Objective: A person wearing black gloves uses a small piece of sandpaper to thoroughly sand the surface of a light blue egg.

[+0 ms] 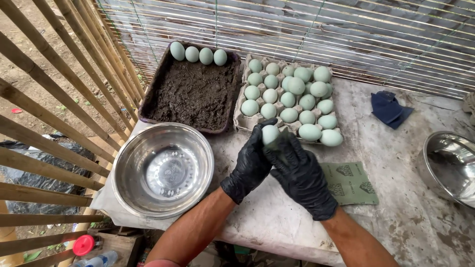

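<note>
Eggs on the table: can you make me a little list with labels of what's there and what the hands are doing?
Held: one pale egg between left hand and right hand, in black gloves
Carton: full of pale eggs
Mud tray: four eggs along the far edge
Near bowl: empty
Other bowl: at the right edge
Green sheet: beside the right hand

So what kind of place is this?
Probably an outdoor farm work shed: bamboo slat walls with bare dirt beyond, a carton of pale green eggs, and a tray of dark mud holding more eggs.
</note>
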